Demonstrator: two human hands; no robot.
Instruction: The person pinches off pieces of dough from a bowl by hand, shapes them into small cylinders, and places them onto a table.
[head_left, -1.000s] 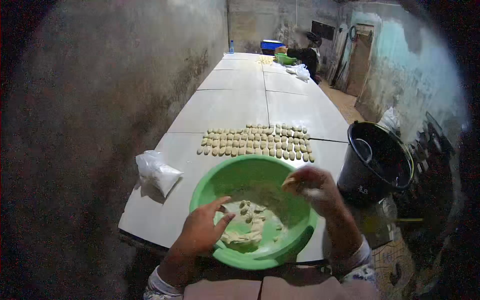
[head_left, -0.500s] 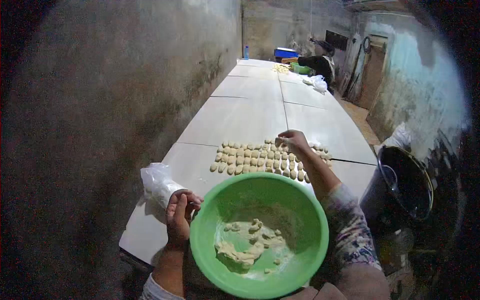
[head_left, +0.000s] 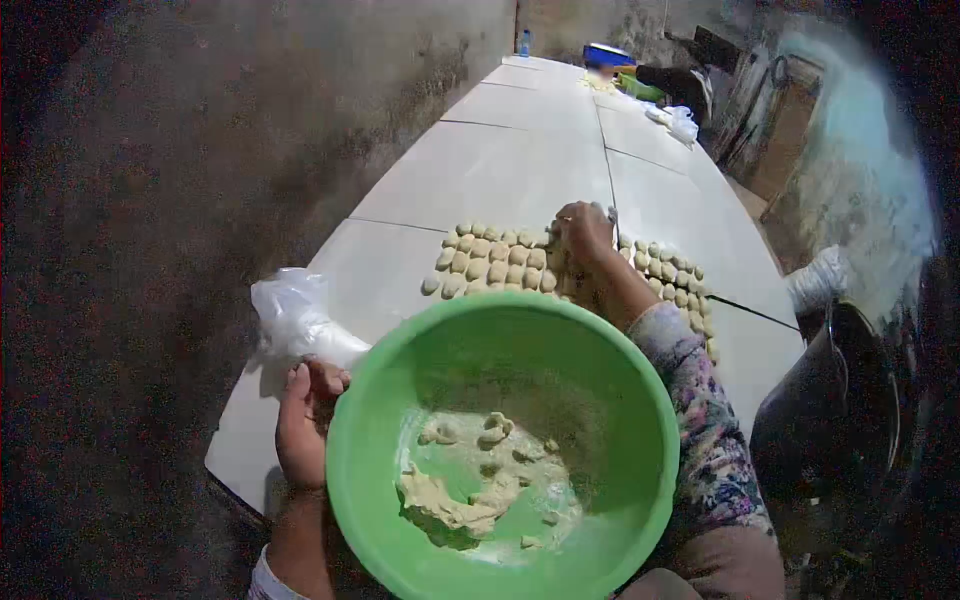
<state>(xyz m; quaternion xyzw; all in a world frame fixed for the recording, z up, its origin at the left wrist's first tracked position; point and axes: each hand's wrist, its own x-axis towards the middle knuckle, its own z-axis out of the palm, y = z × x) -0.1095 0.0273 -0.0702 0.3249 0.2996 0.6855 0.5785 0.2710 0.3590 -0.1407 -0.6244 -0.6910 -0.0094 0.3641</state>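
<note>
A large green basin (head_left: 503, 320) stands close to me with scraps of pale dough (head_left: 445, 508) and flour at its bottom. At its left rim is my left hand (head_left: 308, 420), fingers curled, what they hold hidden. My right hand (head_left: 585, 232) reaches past the basin to rows of small dough pieces (head_left: 498, 252) on the white table (head_left: 520, 165). Its fingers are bent down at the far edge of the rows; whatever is in them cannot be made out. Part of the rows lies behind my right forearm and the basin.
A plastic bag of white powder (head_left: 300, 315) lies left of the basin. A wall runs along the table's left. At the far end are a blue container (head_left: 608, 56), a bottle (head_left: 524, 43), a white bag (head_left: 680, 122) and a person's dark sleeve (head_left: 665, 78). A dark bin (head_left: 830, 400) stands right.
The view has tilted and shifted, so the basin looks larger and nearer. My right hand is still over the far side of the dough rows; my left hand remains by the basin's rim.
</note>
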